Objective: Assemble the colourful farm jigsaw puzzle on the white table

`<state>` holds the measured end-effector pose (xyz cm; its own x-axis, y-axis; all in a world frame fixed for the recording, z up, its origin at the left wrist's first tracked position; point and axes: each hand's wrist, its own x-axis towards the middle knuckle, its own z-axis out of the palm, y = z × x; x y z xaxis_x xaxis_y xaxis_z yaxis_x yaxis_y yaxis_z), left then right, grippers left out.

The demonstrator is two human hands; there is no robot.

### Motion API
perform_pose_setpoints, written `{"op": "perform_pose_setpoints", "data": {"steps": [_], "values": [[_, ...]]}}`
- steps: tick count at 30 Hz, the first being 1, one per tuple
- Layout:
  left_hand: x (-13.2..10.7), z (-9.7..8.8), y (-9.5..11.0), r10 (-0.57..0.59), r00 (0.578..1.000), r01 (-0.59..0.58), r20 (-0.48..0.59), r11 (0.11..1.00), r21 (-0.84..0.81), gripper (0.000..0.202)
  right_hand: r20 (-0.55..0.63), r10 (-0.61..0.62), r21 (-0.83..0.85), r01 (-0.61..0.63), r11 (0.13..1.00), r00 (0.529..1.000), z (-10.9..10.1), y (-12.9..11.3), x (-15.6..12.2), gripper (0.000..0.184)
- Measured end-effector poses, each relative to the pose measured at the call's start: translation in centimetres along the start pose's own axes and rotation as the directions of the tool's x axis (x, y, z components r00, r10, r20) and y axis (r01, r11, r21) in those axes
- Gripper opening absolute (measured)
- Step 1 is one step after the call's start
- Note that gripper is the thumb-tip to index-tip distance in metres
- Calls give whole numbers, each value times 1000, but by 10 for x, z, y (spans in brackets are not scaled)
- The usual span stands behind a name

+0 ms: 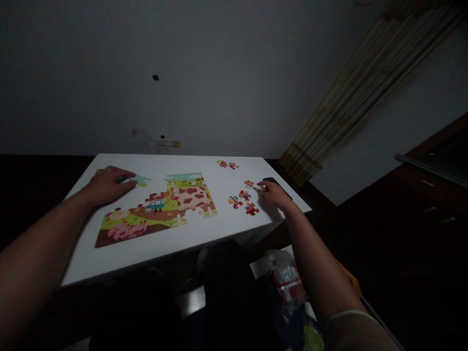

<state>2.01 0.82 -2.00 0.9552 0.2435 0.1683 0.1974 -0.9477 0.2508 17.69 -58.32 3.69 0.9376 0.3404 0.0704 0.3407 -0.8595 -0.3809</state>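
A partly joined jigsaw puzzle (157,209) of a farm scene, with a spotted cow and pink pigs, lies on the white table (175,248). My left hand (107,185) rests at its upper left, fingers over a pale blue-green puzzle piece (142,181). My right hand (274,194) is at the table's right side, its fingertips pinching a small puzzle piece (260,188), dim and mostly hidden. Several loose red and yellow pieces (241,200) lie just left of that hand, and a few more (227,165) sit near the far edge.
A dark phone (277,182) lies beyond my right hand near the table's right edge. A plastic bag (288,287) sits below the table on the right. Behind are a wall socket strip (167,143) and a slanted bamboo blind (365,87).
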Motion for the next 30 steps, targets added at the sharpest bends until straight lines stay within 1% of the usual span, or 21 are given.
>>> {"op": "perform_pose_setpoints", "data": {"steps": [2,3,4,5,6,7,8,10,12,14,16,19,21,23,25,30], "values": [[-4,-1,3,14,1000,-13,-18,999,29,73,-82,-4,167,18,986,997,4,-13,-14,29],[-6,-1,6,15,1000,-14,-20,999,29,71,-134,3,283,36,959,991,8,-22,-22,26],[-7,-1,8,-2,1000,2,-25,1000,18,70,-179,9,405,65,912,984,14,-33,-31,24],[-8,-1,10,-24,999,24,-27,1000,4,69,-199,16,528,94,844,980,21,-45,-41,25],[-9,-1,11,-45,999,44,-30,999,-7,68,-184,17,625,104,773,983,30,-59,-50,28],[-9,-1,12,-61,997,60,-38,998,-13,67,-146,3,681,98,725,989,39,-74,-60,31],[-9,-1,13,-69,997,68,-42,998,-17,67,-107,-28,705,96,703,994,48,-90,-68,34],[-9,-1,13,-69,996,68,-51,998,-13,67,-67,-96,695,115,710,993,67,-122,-82,34],[-9,-1,13,-56,997,56,-50,998,-4,68,-41,-120,670,116,733,992,85,-149,-89,32],[-9,-1,13,-48,998,48,-50,999,-2,67,-66,-92,639,113,760,994,100,-169,-92,32],[-10,-1,14,-51,997,51,-51,999,-14,65,-110,-43,624,102,774,993,112,-181,-91,32],[-12,-2,17,-61,997,59,-50,997,-41,63,-148,-15,643,107,758,989,124,-190,-90,32],[-12,-2,18,-62,997,60,-48,997,-55,61,-169,-51,634,148,759,984,127,-192,-91,39],[-13,-2,19,-66,997,63,-50,996,-65,60,-188,-101,580,193,792,977,126,-194,-92,44],[-13,-1,19,-68,996,64,-53,995,-72,60,-194,-123,512,207,834,973,123,-195,-94,44],[-13,1,18,-65,996,60,-66,995,-81,60,-210,-69,441,158,884,975,121,-197,-95,40]]}}
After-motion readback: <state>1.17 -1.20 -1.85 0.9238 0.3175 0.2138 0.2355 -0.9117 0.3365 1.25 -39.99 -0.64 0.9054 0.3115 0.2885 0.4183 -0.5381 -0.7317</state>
